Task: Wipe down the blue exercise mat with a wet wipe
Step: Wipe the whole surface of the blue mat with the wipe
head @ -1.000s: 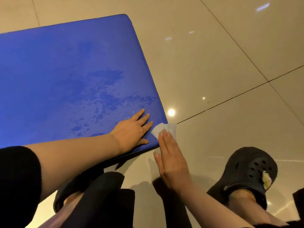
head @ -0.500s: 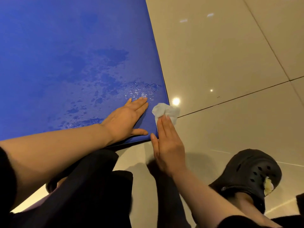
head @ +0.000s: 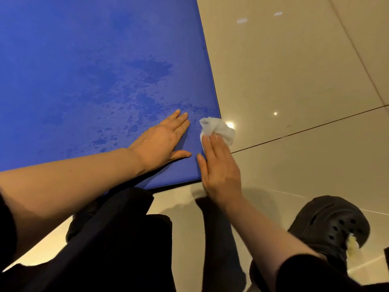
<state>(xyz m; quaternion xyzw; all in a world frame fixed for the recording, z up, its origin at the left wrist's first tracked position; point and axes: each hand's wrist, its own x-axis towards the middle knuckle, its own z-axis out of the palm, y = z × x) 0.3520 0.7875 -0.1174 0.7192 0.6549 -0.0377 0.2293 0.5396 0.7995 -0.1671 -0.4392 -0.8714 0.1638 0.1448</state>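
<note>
My left hand lies flat on the mat; my right hand, fingers straight, presses the wipe at mid-frame.

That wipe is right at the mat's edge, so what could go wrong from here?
1. The wipe is bunched and overhangs the mat's right edge; it may drag on the floor and carry grime back.
2. The right hand presses it with flat fingers only, so it could slip free.
3. The left hand rests beside wet patches and could slide, and the glossy floor might turn slippery if dampened.
</note>
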